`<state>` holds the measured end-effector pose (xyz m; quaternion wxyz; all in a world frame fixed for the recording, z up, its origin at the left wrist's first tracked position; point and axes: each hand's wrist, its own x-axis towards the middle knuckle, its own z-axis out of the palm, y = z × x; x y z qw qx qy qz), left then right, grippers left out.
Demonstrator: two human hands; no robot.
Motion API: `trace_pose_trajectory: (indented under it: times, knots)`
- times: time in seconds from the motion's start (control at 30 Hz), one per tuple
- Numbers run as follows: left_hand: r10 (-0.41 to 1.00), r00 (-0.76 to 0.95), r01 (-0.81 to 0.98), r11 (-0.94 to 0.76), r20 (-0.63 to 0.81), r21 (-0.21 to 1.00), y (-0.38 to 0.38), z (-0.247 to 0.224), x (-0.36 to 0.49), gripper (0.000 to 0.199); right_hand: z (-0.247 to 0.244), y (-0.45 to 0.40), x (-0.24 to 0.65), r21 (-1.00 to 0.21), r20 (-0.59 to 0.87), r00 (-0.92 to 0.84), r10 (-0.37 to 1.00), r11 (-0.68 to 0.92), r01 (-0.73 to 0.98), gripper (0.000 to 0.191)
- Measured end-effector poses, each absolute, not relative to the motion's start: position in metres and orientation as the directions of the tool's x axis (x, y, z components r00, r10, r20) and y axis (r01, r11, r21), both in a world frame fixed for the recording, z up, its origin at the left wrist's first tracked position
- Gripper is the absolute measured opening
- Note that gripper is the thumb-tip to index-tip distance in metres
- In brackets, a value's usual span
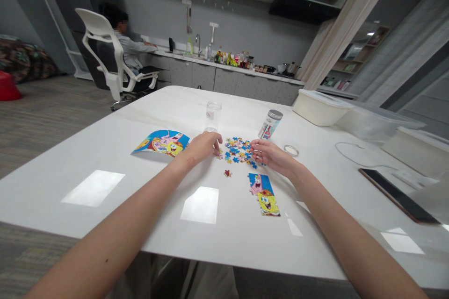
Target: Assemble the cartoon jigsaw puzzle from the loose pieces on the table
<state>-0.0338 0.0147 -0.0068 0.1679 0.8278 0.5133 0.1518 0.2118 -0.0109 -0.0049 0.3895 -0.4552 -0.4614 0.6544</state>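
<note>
Your two hands reach over a white counter (147,217), one at each side of a loose heap of jigsaw pieces (239,153). Your left hand (201,145) lies at the heap's left edge, its fingers (218,139) bent downward and partly closed beside a few pale pieces; whether they grip one, you cannot tell from this view. Your right hand (273,156) lies at the opposite edge, thumb and fingers half curled, with a small gap showing between them; here too you cannot tell whether a piece is held. Nearer you, a single dark red piece (228,174) lies apart from the heap. To its right, a joined section (265,196) shows a pink figure and a yellow one against blue. Left of your left hand, a curved picture sheet (162,142) bows up from the counter. Beyond your hands stand a clear jar (213,117) and, farther right, a printed canister (270,124) with a silver lid. A ring-shaped band (291,150) lies beside your right hand, and a dark tablet (396,195) lies well to the right.
</note>
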Motion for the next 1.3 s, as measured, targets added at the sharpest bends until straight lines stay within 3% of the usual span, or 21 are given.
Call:
trace_pose_trajectory:
  times: [0.33, 0.6, 0.87, 1.03, 1.3]
  knots:
    - [0.895, 0.446, 0.781, -0.401, 0.021, 0.478, 0.017, -0.008, -0.035, 0.026, -0.002, -0.013, 0.212, -0.957, -0.245, -0.309, 0.919, -0.281, -0.075, 0.021]
    - [0.89, 0.457, 0.801, -0.406, -0.012, 0.439, 0.01, 0.006, -0.034, 0.01, -0.004, -0.012, 0.213, -0.957, -0.252, -0.31, 0.917, -0.284, -0.063, 0.021]
    - [0.939, 0.341, 0.781, -0.256, -0.046, 0.569, 0.012, 0.01, -0.041, 0.01, -0.005, -0.012, 0.214, -0.958, -0.244, -0.314, 0.917, -0.278, -0.066, 0.021]
    - [0.954, 0.291, 0.821, -0.206, -0.079, 0.533, 0.011, 0.012, -0.041, 0.01, -0.005, -0.012, 0.214, -0.959, -0.238, -0.32, 0.917, -0.273, -0.071, 0.021]
    - [0.966, 0.25, 0.912, -0.215, -0.058, 0.35, 0.01, 0.008, -0.04, 0.013, -0.008, -0.01, 0.215, -0.958, -0.242, -0.321, 0.916, -0.278, -0.073, 0.019]
